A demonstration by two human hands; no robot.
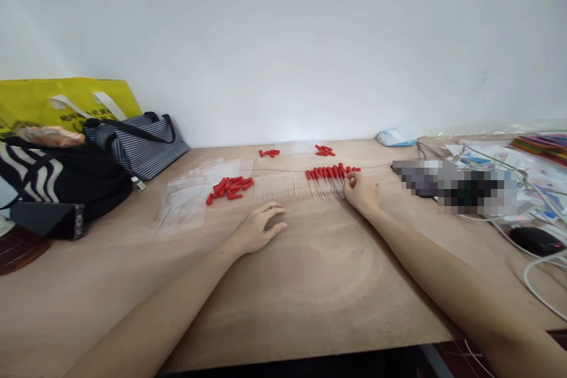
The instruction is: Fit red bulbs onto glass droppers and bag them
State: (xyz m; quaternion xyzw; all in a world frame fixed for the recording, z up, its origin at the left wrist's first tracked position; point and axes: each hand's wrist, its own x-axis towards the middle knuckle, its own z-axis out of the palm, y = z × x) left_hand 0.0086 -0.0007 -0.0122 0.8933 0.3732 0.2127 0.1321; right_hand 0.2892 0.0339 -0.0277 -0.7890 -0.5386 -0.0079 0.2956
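Note:
My right hand (362,191) is at the right end of a row of clear droppers with red rubber bulbs (325,173). Its fingers are pinched around one dropper there, whose lower part they partly hide. My left hand (261,229) rests on the tabletop with thumb and fingers apart, holding nothing. Just beyond it lies a row of clear thin tubes (274,185) without bulbs. Loose red rubber bulbs (229,187) are heaped to the left of those tubes.
Clear zip bags (183,198) lie left of the bulbs. Farther back are more tubes (302,149) and two small groups of red bulbs (269,153). A striped bag (146,144) and a phone (48,220) stand at left. Cables, a mouse (537,241) and a tissue pack (396,137) lie at right.

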